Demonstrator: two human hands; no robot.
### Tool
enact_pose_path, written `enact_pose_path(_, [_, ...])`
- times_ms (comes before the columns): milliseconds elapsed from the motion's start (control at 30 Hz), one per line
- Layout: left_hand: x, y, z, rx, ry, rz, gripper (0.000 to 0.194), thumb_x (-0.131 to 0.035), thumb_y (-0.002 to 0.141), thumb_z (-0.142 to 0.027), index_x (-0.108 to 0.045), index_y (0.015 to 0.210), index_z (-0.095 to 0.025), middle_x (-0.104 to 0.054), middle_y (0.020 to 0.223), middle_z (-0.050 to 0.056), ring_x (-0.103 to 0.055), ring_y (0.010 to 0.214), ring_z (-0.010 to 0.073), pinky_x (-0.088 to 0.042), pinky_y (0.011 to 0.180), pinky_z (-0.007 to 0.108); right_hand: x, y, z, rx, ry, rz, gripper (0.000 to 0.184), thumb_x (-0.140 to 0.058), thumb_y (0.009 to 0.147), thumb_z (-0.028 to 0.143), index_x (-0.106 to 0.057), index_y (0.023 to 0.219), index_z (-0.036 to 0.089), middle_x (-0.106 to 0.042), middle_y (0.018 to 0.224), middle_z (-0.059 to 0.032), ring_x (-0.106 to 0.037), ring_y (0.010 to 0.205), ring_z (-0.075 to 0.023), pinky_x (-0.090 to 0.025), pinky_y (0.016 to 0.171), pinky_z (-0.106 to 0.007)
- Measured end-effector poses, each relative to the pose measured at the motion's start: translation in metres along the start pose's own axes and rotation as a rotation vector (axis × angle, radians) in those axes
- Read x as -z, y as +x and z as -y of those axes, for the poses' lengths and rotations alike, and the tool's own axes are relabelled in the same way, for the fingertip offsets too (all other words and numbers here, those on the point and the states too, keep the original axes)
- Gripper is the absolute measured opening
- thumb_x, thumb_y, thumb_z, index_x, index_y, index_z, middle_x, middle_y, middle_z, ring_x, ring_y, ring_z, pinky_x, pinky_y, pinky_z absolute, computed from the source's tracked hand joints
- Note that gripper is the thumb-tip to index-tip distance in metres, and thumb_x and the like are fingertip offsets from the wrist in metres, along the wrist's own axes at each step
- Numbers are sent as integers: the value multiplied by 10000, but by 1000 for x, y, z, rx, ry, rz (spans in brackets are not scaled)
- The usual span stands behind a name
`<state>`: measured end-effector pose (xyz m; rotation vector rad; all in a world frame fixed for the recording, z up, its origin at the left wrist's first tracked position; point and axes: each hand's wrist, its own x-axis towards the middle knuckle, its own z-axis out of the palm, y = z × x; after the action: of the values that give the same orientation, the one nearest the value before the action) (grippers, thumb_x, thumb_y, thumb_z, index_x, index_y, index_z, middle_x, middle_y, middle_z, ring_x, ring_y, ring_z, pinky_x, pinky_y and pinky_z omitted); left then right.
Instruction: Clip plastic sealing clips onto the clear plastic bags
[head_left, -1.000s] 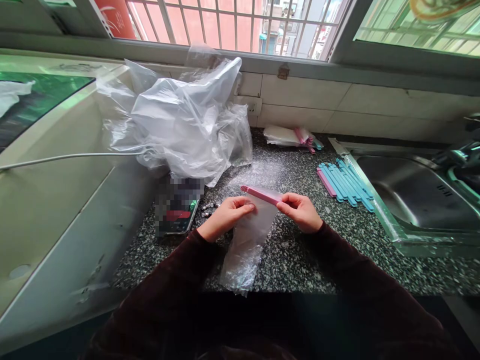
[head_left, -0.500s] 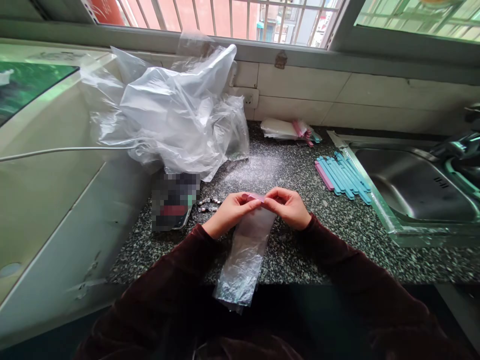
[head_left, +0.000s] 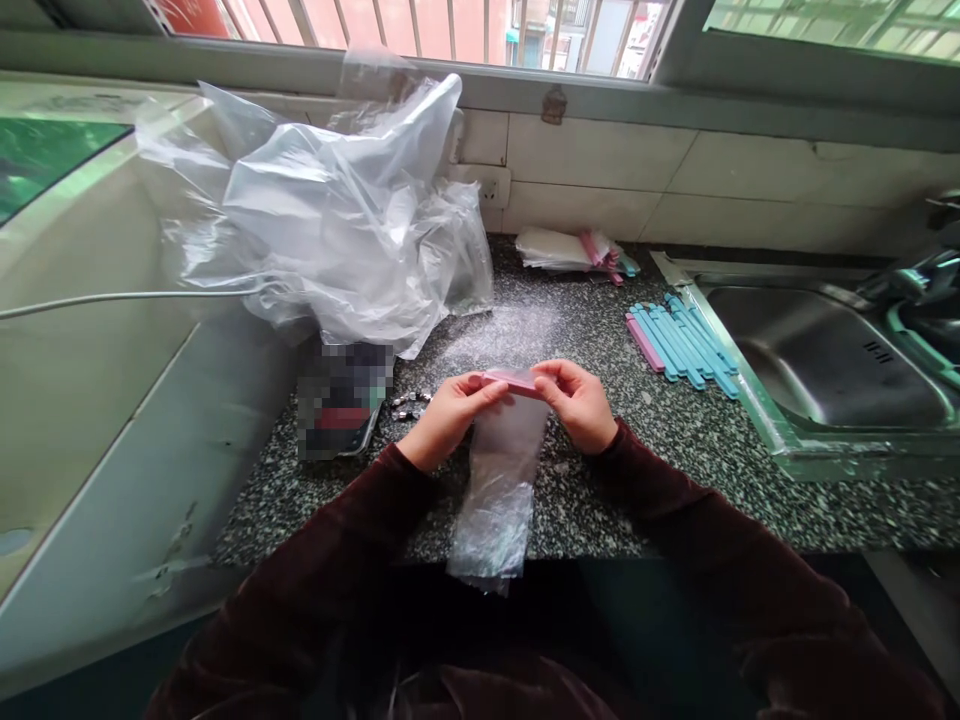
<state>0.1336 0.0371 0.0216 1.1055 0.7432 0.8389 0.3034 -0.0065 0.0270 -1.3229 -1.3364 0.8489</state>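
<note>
Between my two hands stretches a pink sealing clip (head_left: 517, 386), set across the upper end of a clear plastic bag (head_left: 501, 490). My left hand (head_left: 452, 415) pinches the clip's left end between thumb and fingers. At the right end, my right hand (head_left: 579, 405) has its thumb on the near side and fingers bent behind. The bag hangs towards me, its crinkled lower end past the counter's front edge. My fingers cover both ends of the clip, so how fully it grips the bag cannot be seen.
Blue clips and a pink one (head_left: 684, 345) lie beside the steel sink (head_left: 810, 360). Clipped bags (head_left: 562, 250) rest near the wall. On the left are a large crumpled plastic bag (head_left: 322, 210), a blurred phone-like object (head_left: 341, 405), a small metallic strip (head_left: 409, 405) and a white cable (head_left: 127, 297).
The pink clip has turned level and shows more of its length between my hands. My hands remain on its ends, and the bag's lower end has swung right. The camera view has shifted slightly.
</note>
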Motion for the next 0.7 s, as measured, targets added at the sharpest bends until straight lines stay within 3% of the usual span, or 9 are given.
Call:
enact_pose_path(133, [6,3,-8,-41,-234,-171,246,-735,591,-329,-648,710,-132,-660,601,4,-554,529,81,-398,536,196,3,0,2,-51,-29,139,346,-618,677,454,-606,852,156,-606,741,-23,-518,629,-123,-428,599,-265])
enact_pose_path(300, [6,3,-14,-82,-307,-210,227,-734,586,-302,-637,704,-133,-660,599,-1,-539,498,69,-396,507,187,-11,-10,1,-133,-73,340,244,-605,676,382,-581,639,143,-545,578,10,-456,530,-95,-387,527,-242])
enact_pose_path(467, [5,2,-13,-55,-287,-230,218,-713,610,-309,-630,702,-130,-671,620,11,-539,494,69,-408,525,196,-12,-11,1,-143,-104,401,216,-599,680,349,-590,655,135,-560,584,6,-473,532,-97,-407,542,-249])
enact_pose_path(533, [6,2,-12,-46,-273,-213,240,-711,609,-331,-629,709,-129,-676,629,17,-539,490,73,-408,520,200,-7,-8,1,-93,-135,348,221,-600,687,351,-609,729,134,-591,642,-9,-500,566,-108,-428,573,-260])
enact_pose_path(700, [4,1,-7,-23,-195,-147,278,-725,591,-351,-642,717,-117,-666,616,24,-531,482,76,-383,490,193,10,1,-1,152,-289,51,279,-583,733,379,-595,895,153,-590,698,-12,-497,575,-113,-427,549,-246])
